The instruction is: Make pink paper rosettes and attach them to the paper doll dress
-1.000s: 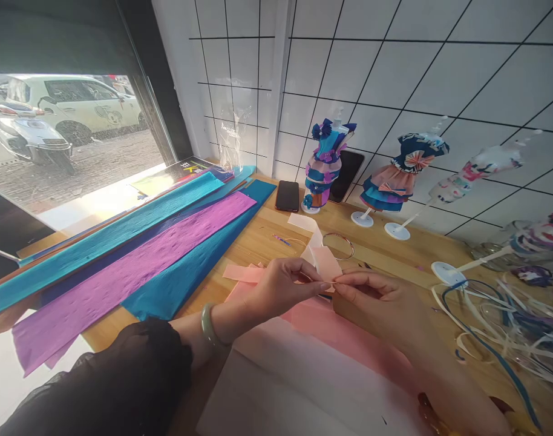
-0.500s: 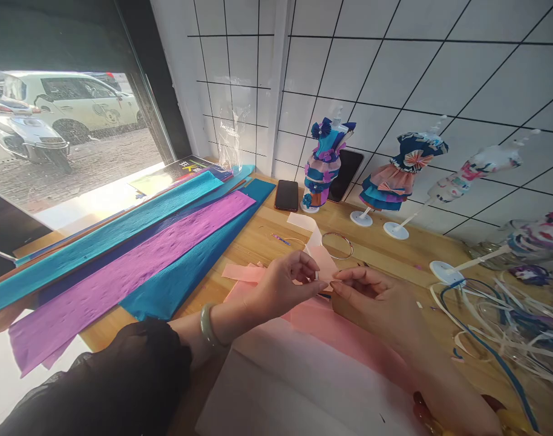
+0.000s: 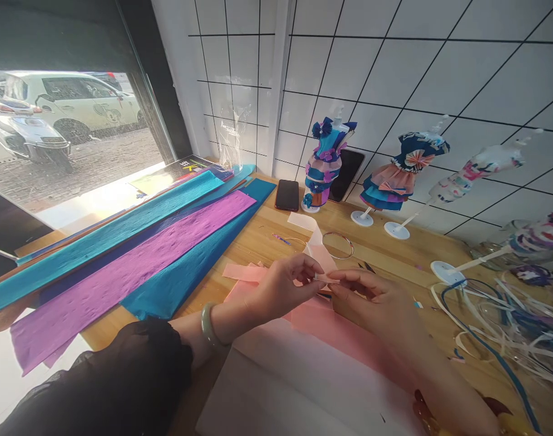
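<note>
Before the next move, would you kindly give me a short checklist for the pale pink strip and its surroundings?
1. Left hand pinching the pale pink strip: ok.
2. Right hand pinching it too: ok.
3. Pinched part neatly shaped: cannot tell, mostly hidden.
4. Tangled cords apart from the right hand: ok.
5. No loose scraps nearby: not ok, a small scrap lies beside the cords.

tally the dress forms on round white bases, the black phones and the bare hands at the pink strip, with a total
Small dress forms on round white bases: 4
Rectangular black phones: 2
Bare hands at the pale pink strip: 2
Total: 8
</note>
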`<action>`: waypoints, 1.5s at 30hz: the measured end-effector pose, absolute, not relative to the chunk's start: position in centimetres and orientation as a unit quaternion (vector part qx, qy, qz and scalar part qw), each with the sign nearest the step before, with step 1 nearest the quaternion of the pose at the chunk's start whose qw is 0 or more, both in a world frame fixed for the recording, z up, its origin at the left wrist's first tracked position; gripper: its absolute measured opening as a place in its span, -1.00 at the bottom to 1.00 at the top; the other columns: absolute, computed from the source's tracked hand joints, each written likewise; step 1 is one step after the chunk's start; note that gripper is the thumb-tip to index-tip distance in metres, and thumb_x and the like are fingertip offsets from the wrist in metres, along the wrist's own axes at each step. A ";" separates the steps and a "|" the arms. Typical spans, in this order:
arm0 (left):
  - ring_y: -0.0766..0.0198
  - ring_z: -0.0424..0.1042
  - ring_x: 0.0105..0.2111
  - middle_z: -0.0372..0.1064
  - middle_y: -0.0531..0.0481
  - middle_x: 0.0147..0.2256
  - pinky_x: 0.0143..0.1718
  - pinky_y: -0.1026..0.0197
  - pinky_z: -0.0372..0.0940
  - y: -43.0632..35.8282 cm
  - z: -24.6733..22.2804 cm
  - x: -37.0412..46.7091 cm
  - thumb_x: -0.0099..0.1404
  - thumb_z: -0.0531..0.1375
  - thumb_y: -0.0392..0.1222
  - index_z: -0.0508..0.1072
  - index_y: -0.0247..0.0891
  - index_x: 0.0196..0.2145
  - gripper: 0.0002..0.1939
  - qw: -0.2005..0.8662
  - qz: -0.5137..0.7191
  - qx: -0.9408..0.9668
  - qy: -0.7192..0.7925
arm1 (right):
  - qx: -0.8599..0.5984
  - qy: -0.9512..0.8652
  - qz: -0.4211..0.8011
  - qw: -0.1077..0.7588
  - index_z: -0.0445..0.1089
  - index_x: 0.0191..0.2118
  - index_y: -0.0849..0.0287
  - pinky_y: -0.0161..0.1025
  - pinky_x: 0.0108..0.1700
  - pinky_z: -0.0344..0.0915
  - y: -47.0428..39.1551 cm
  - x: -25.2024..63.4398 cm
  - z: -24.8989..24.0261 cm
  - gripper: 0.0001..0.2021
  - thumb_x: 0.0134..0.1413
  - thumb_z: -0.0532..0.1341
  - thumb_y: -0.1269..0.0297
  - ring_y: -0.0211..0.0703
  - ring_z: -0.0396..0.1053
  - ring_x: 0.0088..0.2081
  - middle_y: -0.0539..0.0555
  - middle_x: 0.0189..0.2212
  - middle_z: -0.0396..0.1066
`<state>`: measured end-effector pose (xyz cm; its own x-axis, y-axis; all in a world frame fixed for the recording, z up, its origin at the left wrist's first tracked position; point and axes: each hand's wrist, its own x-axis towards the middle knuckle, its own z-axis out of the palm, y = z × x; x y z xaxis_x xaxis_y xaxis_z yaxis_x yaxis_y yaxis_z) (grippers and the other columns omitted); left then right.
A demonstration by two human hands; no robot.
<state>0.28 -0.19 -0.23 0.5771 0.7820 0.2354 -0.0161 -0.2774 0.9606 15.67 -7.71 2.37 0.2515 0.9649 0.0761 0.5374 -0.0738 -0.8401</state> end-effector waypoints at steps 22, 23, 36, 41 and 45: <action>0.35 0.39 -0.39 0.47 0.01 -0.41 -0.34 0.32 0.28 -0.2 0.2 -0.1 0.19 0.15 -0.21 0.50 -0.24 -0.37 -0.86 0.449 0.365 0.771 0.266 | -0.635 -0.639 0.177 0.396 0.50 -0.33 0.05 -0.18 -0.24 0.33 -7.8 15.9 2.4 -0.83 0.06 0.16 0.20 -0.11 0.42 -0.27 0.05 -0.32 0.48; 0.35 0.39 -0.40 0.46 0.01 -0.41 -0.35 0.33 0.27 -0.3 0.3 -0.2 0.20 0.15 -0.21 0.50 -0.25 -0.38 -0.87 0.449 0.365 0.770 0.268 | -0.634 -0.640 0.178 0.395 0.50 -0.33 0.05 -0.18 -0.24 0.33 -7.8 15.9 2.3 -0.83 0.07 0.15 0.20 -0.11 0.41 -0.27 0.05 -0.32 0.48; 0.34 0.39 -0.39 0.46 0.00 -0.41 -0.34 0.31 0.27 -0.3 0.2 -0.2 0.18 0.15 -0.25 0.48 -0.26 -0.43 -0.89 0.441 0.363 0.776 0.270 | -0.705 -0.547 0.236 0.386 0.50 -0.28 0.10 -0.15 -0.29 0.37 -7.7 15.6 2.3 -0.72 -0.03 0.20 0.05 -0.05 0.45 -0.30 0.08 -0.30 0.52; 0.34 0.38 -0.39 0.45 0.00 -0.42 -0.34 0.31 0.26 -0.2 0.1 -0.2 0.17 0.15 -0.26 0.47 -0.27 -0.44 -0.90 0.438 0.360 0.779 0.270 | -0.698 -0.548 0.255 0.385 0.50 -0.30 0.11 -0.16 -0.25 0.36 -7.7 15.6 2.4 -0.73 -0.03 0.21 0.06 -0.05 0.45 -0.28 0.07 -0.31 0.53; 0.35 0.36 -0.39 0.44 0.01 -0.43 -0.32 0.31 0.26 -0.2 0.2 -0.2 0.18 0.15 -0.23 0.46 -0.27 -0.43 -0.89 0.453 0.351 0.773 0.272 | -0.689 -0.549 0.263 0.392 0.50 -0.35 0.12 -0.15 -0.24 0.36 -7.7 15.6 2.6 -0.77 -0.02 0.20 0.09 -0.05 0.46 -0.29 0.07 -0.34 0.53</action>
